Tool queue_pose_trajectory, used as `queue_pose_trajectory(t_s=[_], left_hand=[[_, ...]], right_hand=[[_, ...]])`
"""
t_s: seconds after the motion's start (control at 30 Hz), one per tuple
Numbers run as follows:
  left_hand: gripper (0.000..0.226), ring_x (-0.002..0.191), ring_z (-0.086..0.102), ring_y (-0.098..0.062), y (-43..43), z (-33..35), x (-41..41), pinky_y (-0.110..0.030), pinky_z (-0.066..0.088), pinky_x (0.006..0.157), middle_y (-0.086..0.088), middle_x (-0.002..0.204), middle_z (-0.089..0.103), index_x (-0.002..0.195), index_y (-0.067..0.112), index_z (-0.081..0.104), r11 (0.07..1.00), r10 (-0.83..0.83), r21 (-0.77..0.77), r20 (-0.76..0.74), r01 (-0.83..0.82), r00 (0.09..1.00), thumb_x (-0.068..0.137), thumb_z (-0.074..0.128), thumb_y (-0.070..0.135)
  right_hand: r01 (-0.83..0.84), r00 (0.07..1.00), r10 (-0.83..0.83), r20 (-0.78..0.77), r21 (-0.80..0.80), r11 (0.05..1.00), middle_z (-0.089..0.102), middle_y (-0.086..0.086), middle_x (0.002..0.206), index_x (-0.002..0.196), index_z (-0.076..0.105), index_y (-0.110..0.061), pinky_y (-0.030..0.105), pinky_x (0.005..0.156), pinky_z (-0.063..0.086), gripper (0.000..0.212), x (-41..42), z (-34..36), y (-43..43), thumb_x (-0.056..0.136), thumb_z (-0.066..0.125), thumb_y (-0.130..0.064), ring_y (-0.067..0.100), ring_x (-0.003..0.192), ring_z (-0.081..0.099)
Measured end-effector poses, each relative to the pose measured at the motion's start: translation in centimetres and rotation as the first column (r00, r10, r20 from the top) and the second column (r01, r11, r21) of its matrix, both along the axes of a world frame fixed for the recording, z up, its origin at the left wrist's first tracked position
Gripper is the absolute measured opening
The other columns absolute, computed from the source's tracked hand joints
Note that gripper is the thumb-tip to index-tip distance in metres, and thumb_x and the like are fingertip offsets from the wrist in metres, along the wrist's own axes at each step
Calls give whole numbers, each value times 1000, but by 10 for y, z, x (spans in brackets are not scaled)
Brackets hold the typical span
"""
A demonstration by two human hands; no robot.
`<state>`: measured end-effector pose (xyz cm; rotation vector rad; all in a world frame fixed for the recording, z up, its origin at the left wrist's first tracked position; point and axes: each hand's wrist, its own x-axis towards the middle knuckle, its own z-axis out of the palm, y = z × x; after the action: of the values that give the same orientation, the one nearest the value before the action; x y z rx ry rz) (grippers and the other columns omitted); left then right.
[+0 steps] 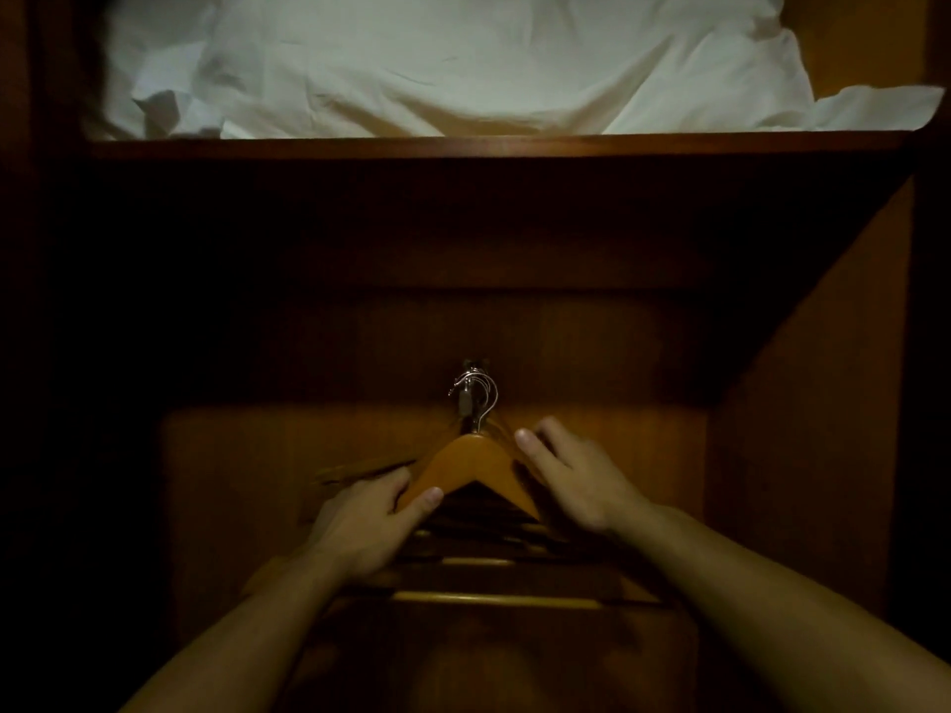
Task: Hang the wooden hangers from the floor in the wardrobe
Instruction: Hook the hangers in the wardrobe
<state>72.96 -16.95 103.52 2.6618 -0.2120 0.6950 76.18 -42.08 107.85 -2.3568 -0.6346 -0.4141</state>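
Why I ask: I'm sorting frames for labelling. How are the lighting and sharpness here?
Head view: dim overall, left side near black; white bedding on the upper shelf is brightest; wooden hanger, left hand and right hand lit but soft; metal hooks show small glints; that shelf bows slightly.

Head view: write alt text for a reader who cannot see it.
Inside a dark wardrobe, a person's left hand grips the front wooden hanger while the right hand touches its other side. Metal hooks gather above; white bedding lies on the shelf.
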Motion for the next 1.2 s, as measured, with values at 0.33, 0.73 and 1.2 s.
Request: queue_pose_trajectory(t_s=[0.33, 0.73, 1.2], left_hand=[[38, 68, 53, -10, -19, 6, 7, -28, 33, 57, 5, 75, 56, 82, 29, 46, 999, 32, -14, 24, -32, 999, 99, 30, 60], [37, 79, 59, -11, 5, -10, 29, -36, 50, 74, 6, 88, 61, 92, 28, 54, 992, 67, -100, -33, -70, 997, 100, 33, 57], [35, 89, 53, -15, 1, -12, 39, -31, 44, 72, 2, 102, 52, 100, 26, 49, 968, 204, -167, 80, -189, 976, 93, 49, 60]], right_hand=[[29, 999, -25, 29, -136, 990, 61, 1, 87, 101, 45, -26, 36, 67, 48, 25, 5, -5, 1, 104, 35, -49, 17, 74, 58], [26, 1000, -27, -11, -113, 993, 62, -2, 93, 111, 50, -28, 30, 66, 44, 30, 30, -19, 31, 101, 39, -53, 15, 81, 61], [239, 971, -239, 11, -23, 971, 67, 0, 84, 87, 61, -19, 33, 68, 56, 41, 30, -20, 32, 90, 58, -60, 16, 79, 65]])
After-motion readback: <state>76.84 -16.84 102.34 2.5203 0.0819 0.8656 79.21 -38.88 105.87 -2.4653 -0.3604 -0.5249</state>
